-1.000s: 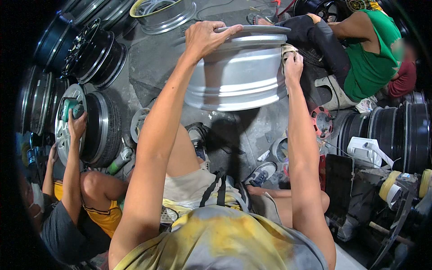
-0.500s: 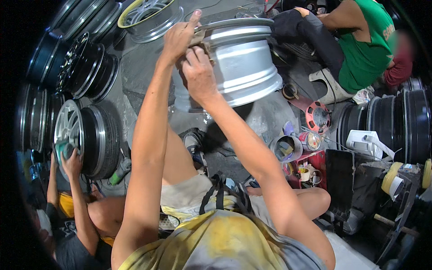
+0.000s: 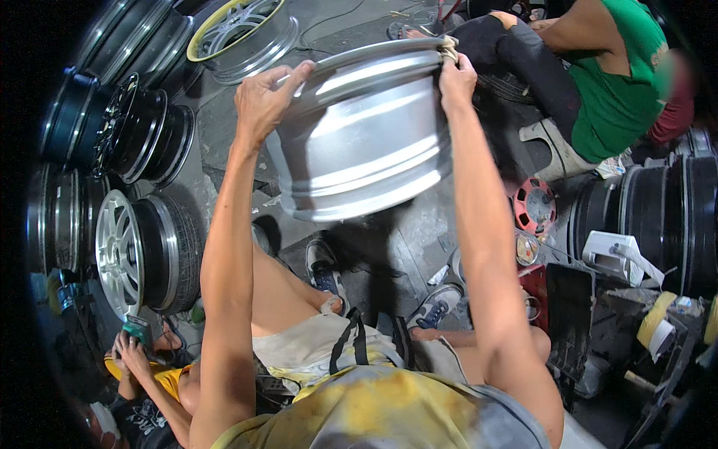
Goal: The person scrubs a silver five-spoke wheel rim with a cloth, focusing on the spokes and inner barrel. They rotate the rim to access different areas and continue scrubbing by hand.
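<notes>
A silver wheel rim (image 3: 366, 142) is held out in front of me, its barrel side facing me and its upper lip slanting up to the right. My left hand (image 3: 263, 103) grips the lip at its left end, thumb lying along the edge. At the right end of the lip, my right hand (image 3: 458, 81) is closed on a crumpled tan piece of cloth or paper (image 3: 449, 49) pressed to the metal. The fingers behind the rim are hidden from me.
Wheels stand at the left, including a silver-spoked one (image 3: 120, 251) where a co-worker's hands (image 3: 133, 358) hold a green tool. A yellow-lipped rim (image 3: 239, 34) lies far left. Another person in a green top (image 3: 621, 90) sits far right, near stacked dark rims (image 3: 651, 202).
My right hand has moved from beside my left hand to the rim's right end with the tan piece. The rim has tilted and come lower and nearer; my left hand shifted left and down.
</notes>
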